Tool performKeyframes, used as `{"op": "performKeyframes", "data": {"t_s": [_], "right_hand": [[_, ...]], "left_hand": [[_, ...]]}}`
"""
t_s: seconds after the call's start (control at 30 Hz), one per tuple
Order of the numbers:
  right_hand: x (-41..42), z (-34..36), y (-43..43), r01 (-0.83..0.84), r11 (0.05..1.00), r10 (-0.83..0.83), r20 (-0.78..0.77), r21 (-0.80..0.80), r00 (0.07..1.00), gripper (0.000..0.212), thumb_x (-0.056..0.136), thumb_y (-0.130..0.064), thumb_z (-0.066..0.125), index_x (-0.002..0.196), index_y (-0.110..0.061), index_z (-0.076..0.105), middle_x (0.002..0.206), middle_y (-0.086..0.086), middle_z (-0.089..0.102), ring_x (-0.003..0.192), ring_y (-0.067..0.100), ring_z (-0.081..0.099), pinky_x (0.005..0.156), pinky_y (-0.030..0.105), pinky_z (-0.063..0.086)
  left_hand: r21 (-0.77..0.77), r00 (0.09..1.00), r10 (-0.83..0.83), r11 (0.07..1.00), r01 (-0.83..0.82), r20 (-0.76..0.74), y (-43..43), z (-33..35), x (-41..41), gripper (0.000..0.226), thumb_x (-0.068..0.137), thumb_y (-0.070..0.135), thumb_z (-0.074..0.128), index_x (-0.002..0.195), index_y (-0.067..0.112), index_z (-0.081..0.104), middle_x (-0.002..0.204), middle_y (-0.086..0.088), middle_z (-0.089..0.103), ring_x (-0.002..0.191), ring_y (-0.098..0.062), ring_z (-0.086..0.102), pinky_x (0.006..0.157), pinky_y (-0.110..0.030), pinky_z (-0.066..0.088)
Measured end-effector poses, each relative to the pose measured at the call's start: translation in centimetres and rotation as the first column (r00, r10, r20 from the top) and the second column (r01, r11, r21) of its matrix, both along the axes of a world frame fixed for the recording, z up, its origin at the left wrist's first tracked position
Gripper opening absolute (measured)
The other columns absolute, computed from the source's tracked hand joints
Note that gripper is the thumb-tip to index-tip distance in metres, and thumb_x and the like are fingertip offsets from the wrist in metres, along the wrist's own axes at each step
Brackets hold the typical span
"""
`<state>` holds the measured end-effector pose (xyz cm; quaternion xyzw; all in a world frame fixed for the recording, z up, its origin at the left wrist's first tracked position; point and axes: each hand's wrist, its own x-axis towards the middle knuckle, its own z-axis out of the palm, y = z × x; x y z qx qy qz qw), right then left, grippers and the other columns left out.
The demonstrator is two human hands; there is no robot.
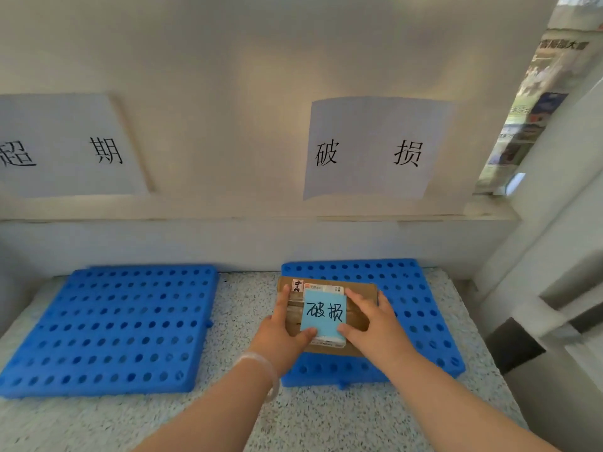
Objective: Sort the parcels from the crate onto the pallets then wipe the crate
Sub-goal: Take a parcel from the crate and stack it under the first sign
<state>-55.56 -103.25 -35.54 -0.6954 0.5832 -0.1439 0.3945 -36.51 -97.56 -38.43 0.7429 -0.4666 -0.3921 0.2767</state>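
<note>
We see two bare hands on a brown parcel (326,314) in the lower middle of the frame. The parcel lies flat on the right blue pallet (414,308), near its left edge. The left hand (282,334) holds the parcel's left side, with the fingers (284,296) stretched along that edge and the thumb on top. The right hand (375,321) lies over the right side — its fingers curl a little and its thumb presses the top. Both hands touch the parcel and grip it between them.

A light blue note (324,313) with black writing is stuck on top of the parcel. The left blue pallet (114,327) sits in the lower left, with nothing on it. Both pallets rest on a speckled bench (248,301). On the wall above each pallet hangs a white paper sign — one at the left (65,148), one at the right (372,148). A clear band (267,370) circles the left wrist.
</note>
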Motion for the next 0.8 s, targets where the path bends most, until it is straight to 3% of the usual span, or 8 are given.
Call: {"op": "performKeyframes", "data": {"t_s": [0.13, 0.23, 0.3, 0.5, 0.63, 0.73, 0.8], "right_hand": [[0.8, -2.1, -4.7, -0.017, 1.0, 0.017, 0.036, 0.017, 0.999, 0.074, 0.087, -0.033, 0.073, 0.147, -0.047, 0.034, 0.162, -0.001, 0.005, 0.148, 0.019, 0.017, 0.117, 0.039, 0.031], [1.4, -4.0, -7.6, -0.039, 0.999, 0.038, 0.033, 0.029, 0.999, 0.075, 0.086, -0.034, 0.074, 0.148, -0.046, 0.033, 0.162, -0.003, 0.002, 0.149, 0.019, 0.015, 0.119, 0.04, 0.029], [1.9, -5.2, -9.6, -0.048, 0.999, 0.047, 0.033, 0.024, 0.998, 0.076, 0.086, -0.035, 0.074, 0.148, -0.046, 0.032, 0.162, -0.003, 0.002, 0.148, 0.019, 0.016, 0.118, 0.041, 0.031], [2.5, -8.4, -13.0, -0.02, 1.0, 0.02, 0.024, -0.006, 1.0, 0.074, 0.086, -0.044, 0.07, 0.147, -0.052, 0.029, 0.162, -0.005, 0.006, 0.147, 0.018, 0.019, 0.116, 0.044, 0.034], [3.2, -9.0, -15.5, -0.019, 1.0, 0.019, 0.063, -0.004, 0.998, 0.072, 0.087, -0.046, 0.069, 0.146, -0.054, 0.029, 0.162, -0.008, 0.004, 0.148, 0.017, 0.016, 0.117, 0.043, 0.032], [3.8, -9.1, -17.7, -0.041, 0.999, 0.04, 0.07, 0.008, 0.997, 0.072, 0.087, -0.045, 0.069, 0.147, -0.052, 0.029, 0.16, -0.009, 0.007, 0.147, 0.017, 0.018, 0.118, 0.044, 0.031], [4.1, -9.3, -18.7, -0.057, 0.998, 0.057, 0.072, 0.008, 0.996, 0.073, 0.087, -0.046, 0.069, 0.147, -0.053, 0.029, 0.161, -0.008, 0.005, 0.148, 0.017, 0.015, 0.119, 0.045, 0.028]], "left_hand": [[0.043, 0.998, 0.063, 0.997, -0.062, -0.02, -3.7, -1.2, 0.1, 0.1, 0.087, 0.046, 0.069, 0.144, 0.062, -0.011, 0.134, 0.003, 0.047, 0.105, -0.019, 0.061, 0.085, -0.043, 0.059], [0.068, 0.995, 0.094, 0.993, -0.094, -0.008, -6.0, -2.3, 0.4, 0.096, 0.091, 0.04, 0.067, 0.152, 0.049, -0.007, 0.149, -0.001, 0.031, 0.126, -0.022, 0.048, 0.103, -0.041, 0.048], [0.072, 0.995, 0.098, 0.993, -0.097, -0.012, -7.7, -3.0, 0.7, 0.095, 0.092, 0.038, 0.066, 0.153, 0.046, -0.006, 0.153, -0.002, 0.028, 0.132, -0.021, 0.042, 0.105, -0.037, 0.041], [0.098, 0.992, 0.128, 0.987, -0.126, -0.019, -11.5, -5.2, 1.5, 0.093, 0.091, 0.043, 0.065, 0.152, 0.05, -0.005, 0.155, -0.001, 0.023, 0.132, -0.023, 0.042, 0.108, -0.04, 0.042], [0.073, 0.99, 0.142, 0.987, -0.14, -0.017, -14.1, -5.8, 2.3, 0.093, 0.091, 0.043, 0.066, 0.152, 0.05, -0.004, 0.155, -0.002, 0.022, 0.132, -0.023, 0.043, 0.101, -0.031, 0.043], [0.073, 0.986, 0.166, 0.984, -0.164, -0.013, -15.8, -6.0, 2.8, 0.094, 0.09, 0.043, 0.066, 0.153, 0.049, -0.003, 0.155, -0.001, 0.021, 0.134, -0.023, 0.041, 0.108, -0.037, 0.043], [0.067, 0.985, 0.171, 0.983, -0.17, -0.013, -16.6, -6.3, 3.1, 0.094, 0.09, 0.044, 0.067, 0.152, 0.05, -0.003, 0.155, -0.001, 0.022, 0.133, -0.023, 0.041, 0.101, -0.03, 0.047]]}}
